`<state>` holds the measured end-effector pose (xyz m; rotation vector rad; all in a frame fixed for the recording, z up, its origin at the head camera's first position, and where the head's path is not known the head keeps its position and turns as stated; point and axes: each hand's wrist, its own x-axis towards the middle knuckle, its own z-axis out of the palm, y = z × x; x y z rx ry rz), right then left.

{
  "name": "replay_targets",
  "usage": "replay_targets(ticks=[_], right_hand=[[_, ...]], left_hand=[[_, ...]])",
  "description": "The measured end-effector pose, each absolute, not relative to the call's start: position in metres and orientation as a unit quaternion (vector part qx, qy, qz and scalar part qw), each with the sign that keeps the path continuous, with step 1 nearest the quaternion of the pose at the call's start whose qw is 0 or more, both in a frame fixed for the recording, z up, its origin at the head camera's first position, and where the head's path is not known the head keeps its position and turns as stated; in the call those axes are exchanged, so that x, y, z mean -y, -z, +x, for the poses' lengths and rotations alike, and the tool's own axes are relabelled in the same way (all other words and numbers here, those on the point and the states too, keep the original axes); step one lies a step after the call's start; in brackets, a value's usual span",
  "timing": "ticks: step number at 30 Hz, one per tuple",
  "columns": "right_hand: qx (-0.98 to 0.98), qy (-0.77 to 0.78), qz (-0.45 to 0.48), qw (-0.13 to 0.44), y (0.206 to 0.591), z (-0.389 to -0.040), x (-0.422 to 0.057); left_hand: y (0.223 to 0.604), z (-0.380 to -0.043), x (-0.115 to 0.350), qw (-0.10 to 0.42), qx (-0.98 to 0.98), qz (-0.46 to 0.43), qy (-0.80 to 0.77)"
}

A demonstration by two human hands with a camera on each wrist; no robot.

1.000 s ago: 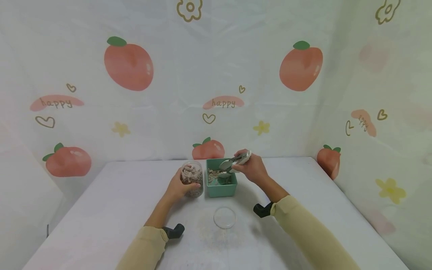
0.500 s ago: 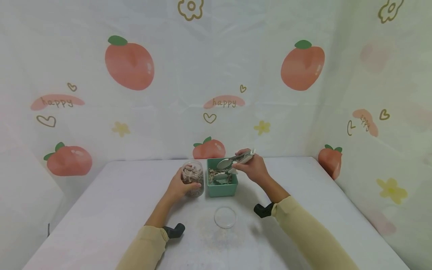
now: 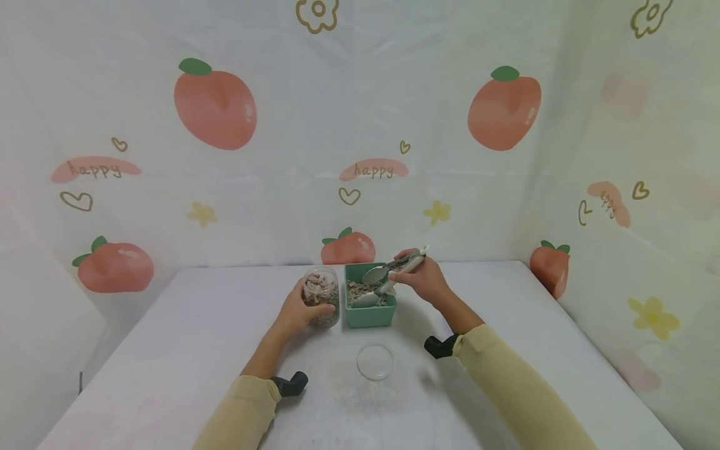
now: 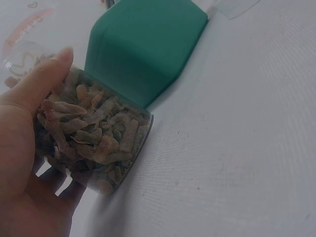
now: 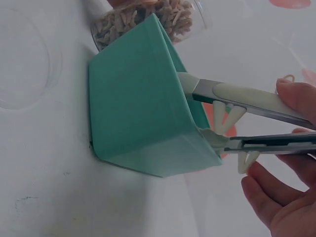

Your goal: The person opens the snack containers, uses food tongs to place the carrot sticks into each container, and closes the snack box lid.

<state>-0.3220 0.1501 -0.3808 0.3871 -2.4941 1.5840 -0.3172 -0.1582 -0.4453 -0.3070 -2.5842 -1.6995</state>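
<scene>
My left hand (image 3: 296, 310) grips a clear jar (image 4: 98, 133) from its left side, thumb across the front. Brownish, twisted dried pieces fill the jar, which stands upright just left of a green box (image 3: 369, 317). In my right hand (image 3: 424, 281) is a pair of tongs (image 5: 252, 96) with pale handles and metal arms. Their whitish ends reach down into the box from the right and stand apart. More of the same dried pieces (image 3: 357, 290) lie in the box. In the right wrist view the box wall hides the tongs' tips.
A clear round lid (image 3: 375, 379) lies on the white table (image 3: 185, 350) in front of the box. Behind the table hangs a white curtain (image 3: 292, 212) printed with fruit, hearts and flowers.
The tongs' ends have come closer together, then spread wide, the lower one nearer the box's front. More dried pieces show in the box now. My left hand and the jar stay in place.
</scene>
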Motion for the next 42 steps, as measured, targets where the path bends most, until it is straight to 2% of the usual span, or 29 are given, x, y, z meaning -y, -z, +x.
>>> replay_targets(ticks=[8, 33, 42], right_hand=[[0.820, -0.555, 0.118, 0.071, 0.384, -0.320, -0.150], [0.813, -0.558, 0.075, 0.149, 0.402, -0.322, -0.133], [0.830, -0.542, 0.078, 0.108, 0.403, -0.325, -0.138]], left_hand=[[0.447, -0.317, 0.158, 0.013, 0.834, -0.096, 0.543], [0.443, -0.316, 0.156, 0.013, 0.834, -0.090, 0.544], [0.445, -0.317, 0.157, 0.012, 0.837, -0.088, 0.540]])
